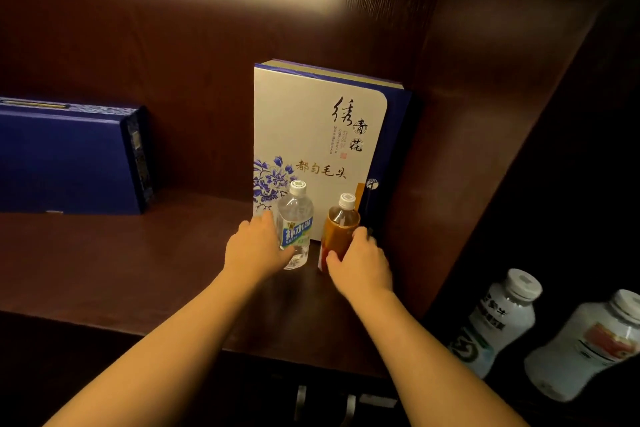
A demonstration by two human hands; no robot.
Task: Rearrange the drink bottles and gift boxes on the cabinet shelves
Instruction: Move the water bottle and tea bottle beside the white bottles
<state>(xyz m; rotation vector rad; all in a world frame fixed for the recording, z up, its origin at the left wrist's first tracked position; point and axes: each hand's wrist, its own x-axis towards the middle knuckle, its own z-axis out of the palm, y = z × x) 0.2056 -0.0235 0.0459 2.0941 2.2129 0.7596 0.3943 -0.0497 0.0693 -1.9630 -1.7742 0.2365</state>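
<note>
dark wood cabinet shelf [138, 263]. left hand [254, 248] wrapped around a clear water bottle [296, 222], white cap, standing upright on the shelf. right hand [360, 262] fingers curled around an amber tea bottle [341, 230], also upright, just beside the water bottle. both stand in front of an upright white gift box [311, 128] with blue flowers. blue gift box [65, 159] well apart at left. two white bottles [502, 319] lower right, next compartment.
</note>
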